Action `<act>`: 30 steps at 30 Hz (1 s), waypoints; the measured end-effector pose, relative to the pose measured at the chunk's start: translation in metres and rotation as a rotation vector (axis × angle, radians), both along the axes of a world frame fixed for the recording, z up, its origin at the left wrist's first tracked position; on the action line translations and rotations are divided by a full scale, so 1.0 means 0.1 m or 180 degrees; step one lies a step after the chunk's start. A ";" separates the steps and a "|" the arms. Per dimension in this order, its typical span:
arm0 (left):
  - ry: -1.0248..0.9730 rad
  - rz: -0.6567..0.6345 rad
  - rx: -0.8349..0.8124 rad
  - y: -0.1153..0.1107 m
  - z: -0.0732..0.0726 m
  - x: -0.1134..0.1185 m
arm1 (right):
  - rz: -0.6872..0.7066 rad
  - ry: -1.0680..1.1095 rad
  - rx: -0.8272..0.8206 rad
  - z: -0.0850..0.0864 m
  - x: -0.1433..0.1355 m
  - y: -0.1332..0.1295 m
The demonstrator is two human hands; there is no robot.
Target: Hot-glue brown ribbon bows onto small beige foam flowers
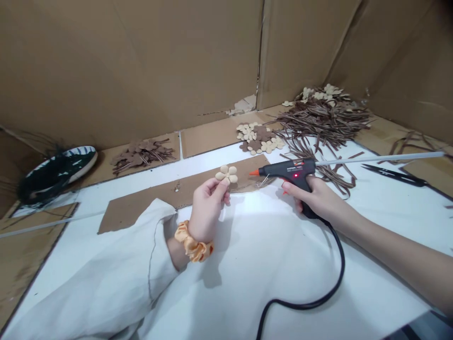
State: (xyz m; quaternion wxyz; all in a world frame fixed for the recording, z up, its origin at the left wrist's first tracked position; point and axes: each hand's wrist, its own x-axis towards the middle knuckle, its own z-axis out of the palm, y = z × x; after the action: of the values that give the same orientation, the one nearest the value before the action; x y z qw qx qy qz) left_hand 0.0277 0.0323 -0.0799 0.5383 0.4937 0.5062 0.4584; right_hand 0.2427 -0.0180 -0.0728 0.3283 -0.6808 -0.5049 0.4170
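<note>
Pinched between the thumb and fingers of my left hand (pixel 209 204) is a cream flower cutout (pixel 227 174) with rounded petals. My right hand (pixel 320 198) is wrapped round the handle of a black hot glue gun (pixel 288 171), its thumb or finger near the orange trigger. The gun's orange nozzle points left toward the flower, a short gap away. A red light glows on its body, and a long clear glue stick (pixel 382 158) sticks out of its back. Below both lies a brown cardboard strip (pixel 141 200) on the white work surface (pixel 240 274).
Cream and brown flower cutouts (pixel 260 138) lie behind the gun. Farther right is a heap of brown strips (pixel 323 118), near black tweezers (pixel 394 174). At left are a brown pile (pixel 143 155) and a dish (pixel 83 163) of dark threads. The black cord (pixel 304 306) curves toward me.
</note>
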 end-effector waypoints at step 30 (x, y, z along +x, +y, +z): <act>0.2522 -0.0071 0.1172 0.18 -0.06 -0.34 | 0.1063 -0.3241 -0.0143 0.16 -0.19 0.28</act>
State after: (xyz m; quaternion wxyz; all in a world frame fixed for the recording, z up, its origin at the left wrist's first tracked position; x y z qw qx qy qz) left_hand -0.0063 0.0504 -0.0863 0.2104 0.7246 0.5782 0.3104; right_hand 0.2239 0.0097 -0.0565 -0.0436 -0.7142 -0.6926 0.0913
